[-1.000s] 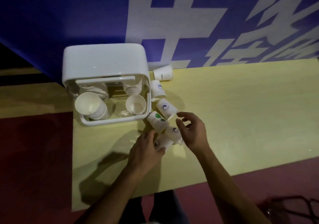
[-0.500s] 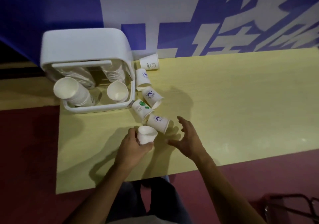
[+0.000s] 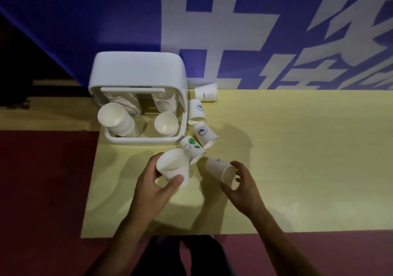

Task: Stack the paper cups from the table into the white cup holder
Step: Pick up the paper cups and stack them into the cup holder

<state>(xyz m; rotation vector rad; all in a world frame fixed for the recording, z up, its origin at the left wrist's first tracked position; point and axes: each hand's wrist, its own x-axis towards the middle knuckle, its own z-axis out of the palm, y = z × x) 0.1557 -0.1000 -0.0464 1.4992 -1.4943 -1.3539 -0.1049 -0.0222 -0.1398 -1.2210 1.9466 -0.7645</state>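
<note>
L hand [image 3: 153, 187] grips an upright paper cup [image 3: 174, 168] w/ thumb and fingers, near the table's [image 3: 297, 169] left edge. R hand [image 3: 242, 187], fingers spread, curls round the mouth of a tipped cup [image 3: 220, 168]; can't tell if it's gripped. White cup holder [image 3: 138, 71] sits at the back-left corner.

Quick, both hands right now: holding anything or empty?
Left hand: grip closed on an upright paper cup.
Right hand: open, fingers curling around a tipped cup, not yet gripped.

White cups [image 3: 173, 167], yellow table [image 3: 297, 159]

I see one head-worn wide-angle view, looking steeply down from above the near edge of the desk [image 3: 297, 169], facing its far edge and the blue banner [image 3: 106, 20] behind, fairly close.
</note>
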